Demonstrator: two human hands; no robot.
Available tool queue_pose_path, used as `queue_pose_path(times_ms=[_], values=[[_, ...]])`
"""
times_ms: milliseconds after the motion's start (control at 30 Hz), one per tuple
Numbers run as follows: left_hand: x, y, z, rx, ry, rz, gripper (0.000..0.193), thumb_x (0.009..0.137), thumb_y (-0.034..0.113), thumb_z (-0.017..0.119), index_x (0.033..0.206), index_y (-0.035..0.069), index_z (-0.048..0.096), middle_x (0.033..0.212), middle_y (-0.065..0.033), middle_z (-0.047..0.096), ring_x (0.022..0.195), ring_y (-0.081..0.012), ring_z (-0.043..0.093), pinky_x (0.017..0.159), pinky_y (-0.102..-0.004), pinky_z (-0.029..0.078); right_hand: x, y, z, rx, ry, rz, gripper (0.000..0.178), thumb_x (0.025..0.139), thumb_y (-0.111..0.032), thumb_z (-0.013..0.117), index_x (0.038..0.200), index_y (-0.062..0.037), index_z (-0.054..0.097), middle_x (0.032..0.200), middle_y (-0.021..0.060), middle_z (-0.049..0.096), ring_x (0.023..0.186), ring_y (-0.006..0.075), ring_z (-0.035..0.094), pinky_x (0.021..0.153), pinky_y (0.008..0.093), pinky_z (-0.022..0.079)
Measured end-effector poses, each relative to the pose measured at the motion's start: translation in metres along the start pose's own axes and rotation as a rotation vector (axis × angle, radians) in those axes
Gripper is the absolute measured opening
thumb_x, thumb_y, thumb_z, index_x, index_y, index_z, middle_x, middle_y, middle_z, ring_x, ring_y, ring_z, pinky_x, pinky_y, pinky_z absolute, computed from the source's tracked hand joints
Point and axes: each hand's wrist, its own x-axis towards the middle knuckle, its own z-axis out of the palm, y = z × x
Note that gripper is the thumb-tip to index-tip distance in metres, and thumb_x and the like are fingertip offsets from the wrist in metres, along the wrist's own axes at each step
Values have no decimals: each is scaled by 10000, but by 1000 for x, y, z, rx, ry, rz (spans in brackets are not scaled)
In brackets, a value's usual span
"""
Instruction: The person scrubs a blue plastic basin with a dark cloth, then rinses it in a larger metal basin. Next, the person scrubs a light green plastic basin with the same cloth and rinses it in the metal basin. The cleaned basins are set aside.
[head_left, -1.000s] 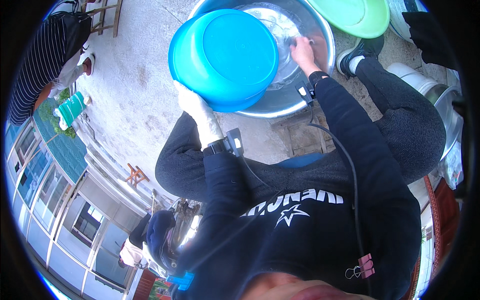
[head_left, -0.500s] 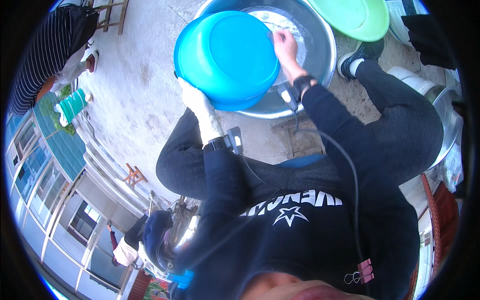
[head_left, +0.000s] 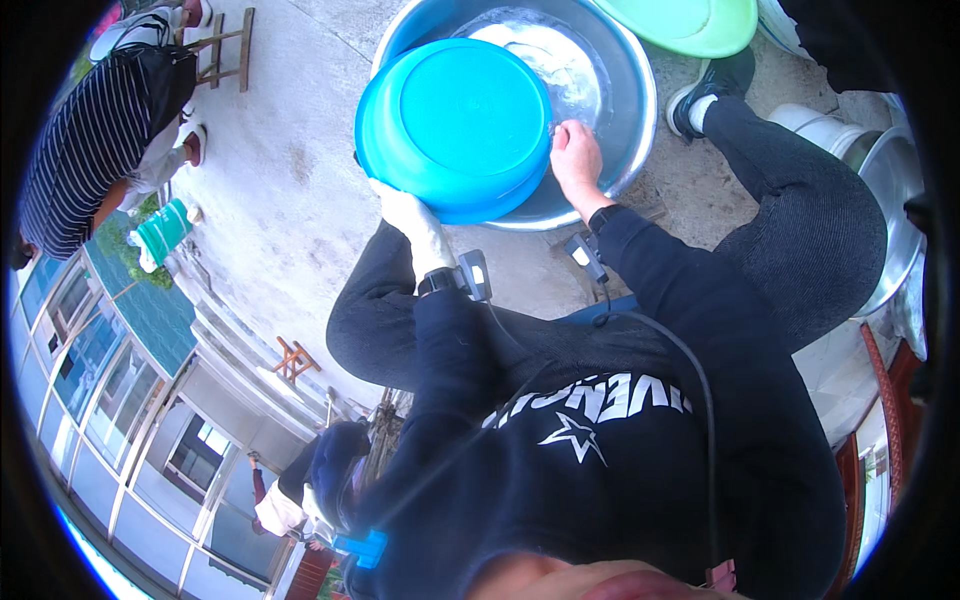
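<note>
A blue plastic basin point(head_left: 465, 110) is tilted with its underside up, over the near left part of a wide metal basin point(head_left: 640, 130). My left hand point(head_left: 405, 215), in a white glove, grips the blue basin at its near left edge; the fingertips are hidden behind it. My bare right hand point(head_left: 577, 160) is closed against the blue basin's right side. A small greyish bit shows at its fingertips, too little to name. Whitish, cloudy water point(head_left: 545, 60) lies in the metal basin.
A light green basin point(head_left: 690, 25) stands beyond on the right. Metal pots point(head_left: 885, 200) are beside my right knee. At far left, a person in a striped top point(head_left: 85, 140) bends near a wooden stool point(head_left: 230, 50). A cable point(head_left: 690, 360) runs along my right arm.
My right hand has moved down along the blue basin's right side. The left hand still grips the basin. The whole view has shifted slightly.
</note>
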Motion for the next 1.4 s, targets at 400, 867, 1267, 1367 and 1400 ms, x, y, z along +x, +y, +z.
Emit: queue_pose_path(times_ms=[400,867,1267,1367,1400], values=[[-6,46,8,4,93,145,526,1049,387,430,910,-60,671,800,-195,679,694,-262,620,649,-393,467,145,-128,26,460,3,-721,105,863,-162,616,897,-110,701,991,113,666,948,323,607,862,435,478],[2,45,6,30,78,142,518,1041,400,454,867,-40,665,730,-139,668,638,-202,582,623,-365,459,85,-142,2,320,85,-879,98,864,-87,614,926,-81,690,1007,92,652,931,305,591,797,406,469],[-1,49,4,-87,167,60,525,1048,387,441,913,-67,668,798,-165,681,684,-224,596,646,-380,468,123,31,29,-288,-280,-196,332,798,-143,696,1127,-106,670,1208,159,607,1107,339,582,968,443,456],[-1,52,5,-194,163,-34,519,1046,388,448,895,-57,670,786,-140,677,680,-198,588,634,-356,461,117,-12,18,195,-57,-197,279,728,-129,739,1003,-103,704,1034,145,655,1005,323,619,894,427,493],[-1,53,4,-184,166,-25,517,1046,388,450,890,-53,671,782,-134,675,674,-195,585,629,-352,459,111,-33,14,352,-30,-232,264,716,-134,758,974,-101,709,981,138,663,966,319,632,876,415,504]])
